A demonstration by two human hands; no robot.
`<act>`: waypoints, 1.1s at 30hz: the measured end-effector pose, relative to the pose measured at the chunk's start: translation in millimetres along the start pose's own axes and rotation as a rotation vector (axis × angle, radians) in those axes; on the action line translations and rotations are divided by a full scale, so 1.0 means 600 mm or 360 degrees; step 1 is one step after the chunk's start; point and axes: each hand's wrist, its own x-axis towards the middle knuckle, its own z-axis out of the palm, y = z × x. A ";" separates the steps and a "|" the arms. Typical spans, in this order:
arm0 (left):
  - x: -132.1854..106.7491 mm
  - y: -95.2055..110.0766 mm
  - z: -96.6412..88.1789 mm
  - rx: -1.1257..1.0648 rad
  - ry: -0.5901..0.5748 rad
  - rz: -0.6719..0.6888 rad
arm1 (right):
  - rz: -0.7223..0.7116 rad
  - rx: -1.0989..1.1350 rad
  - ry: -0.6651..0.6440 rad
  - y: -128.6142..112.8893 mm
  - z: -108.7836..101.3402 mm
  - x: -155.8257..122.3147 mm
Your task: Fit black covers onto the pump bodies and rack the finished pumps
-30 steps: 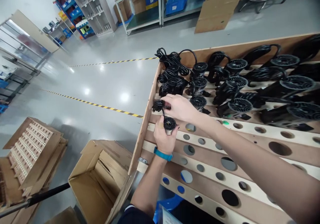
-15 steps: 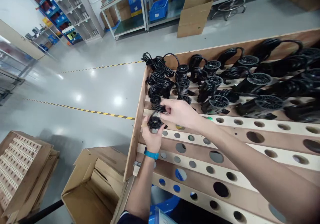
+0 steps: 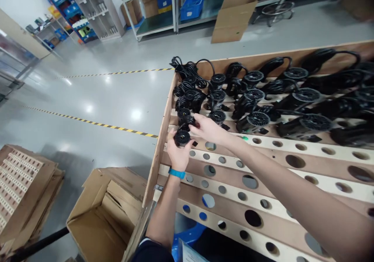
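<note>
Left hand (image 3: 178,156) clenches a black finned round fixture (image 3: 182,138), right hand (image 3: 206,128) pinches its coiled black cord (image 3: 187,121), rows of matching fixtures (image 3: 256,119) already lying on the holed wooden rack (image 3: 257,169)

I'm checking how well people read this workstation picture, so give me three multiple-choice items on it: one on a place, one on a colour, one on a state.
1. Where is the open cardboard box?
A) On a shelf
B) On the floor left of the wooden rack
C) Inside the rack

2. What colour is the band on the left hand?
A) Blue
B) Red
C) White

3. What state is the black cable by the right hand in?
A) Stretched straight
B) Cut into pieces
C) Coiled

Answers:
1 B: the box stands on the floor beyond the rack's left edge.
2 A: the band is plainly blue, just below the black finned head in that hand.
3 C: the cable shows as tight loops under the fingers.
</note>
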 end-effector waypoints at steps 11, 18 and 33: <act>0.043 -0.027 -0.031 0.0073 -0.0181 0.0183 | 0.0118 -0.0360 -0.0031 -0.069 -0.043 0.010; 0.058 -0.036 -0.038 -0.0089 -0.0424 0.0159 | 0.0004 -0.0377 -0.0066 -0.071 -0.068 0.013; 0.058 0.000 -0.054 -0.0013 -0.0575 0.0061 | -0.0118 -0.0331 -0.0174 -0.066 -0.081 0.031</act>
